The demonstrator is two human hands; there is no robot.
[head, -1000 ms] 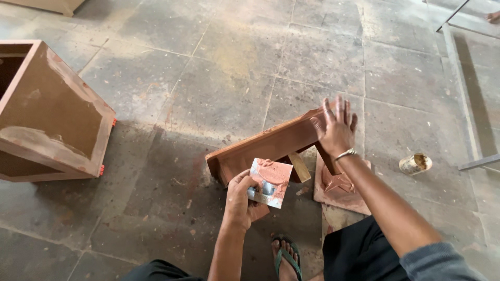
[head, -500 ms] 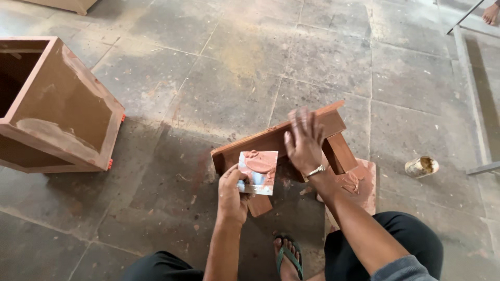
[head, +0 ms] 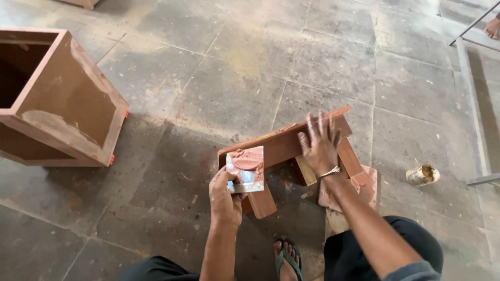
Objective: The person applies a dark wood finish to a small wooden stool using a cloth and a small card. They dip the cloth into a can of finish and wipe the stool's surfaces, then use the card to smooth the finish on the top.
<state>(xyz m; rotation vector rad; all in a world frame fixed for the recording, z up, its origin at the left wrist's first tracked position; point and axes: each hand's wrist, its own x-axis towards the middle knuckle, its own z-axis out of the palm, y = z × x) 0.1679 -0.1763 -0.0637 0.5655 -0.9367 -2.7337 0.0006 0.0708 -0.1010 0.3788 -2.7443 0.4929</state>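
A small reddish-brown wooden stool (head: 284, 145) lies tipped on its side on the stone floor in front of me. My right hand (head: 319, 143) presses flat on its board with the fingers spread; a metal bangle sits on the wrist. My left hand (head: 225, 198) holds a square card (head: 246, 169) loaded with a lump of reddish putty, right against the left end of the stool. One stool leg (head: 262, 203) points toward me beside that hand.
A large open wooden box (head: 62, 104) smeared with the same putty stands at the left. A flat putty-stained board (head: 364, 187) lies under my right forearm. A small tin (head: 422, 175) rests at the right, near a metal frame (head: 476, 112). My sandalled foot (head: 288, 258) is below.
My right hand slid left along the stool's board and now presses near its middle. The stool has tipped more upright, and my left hand with the card moved closer to its left end.
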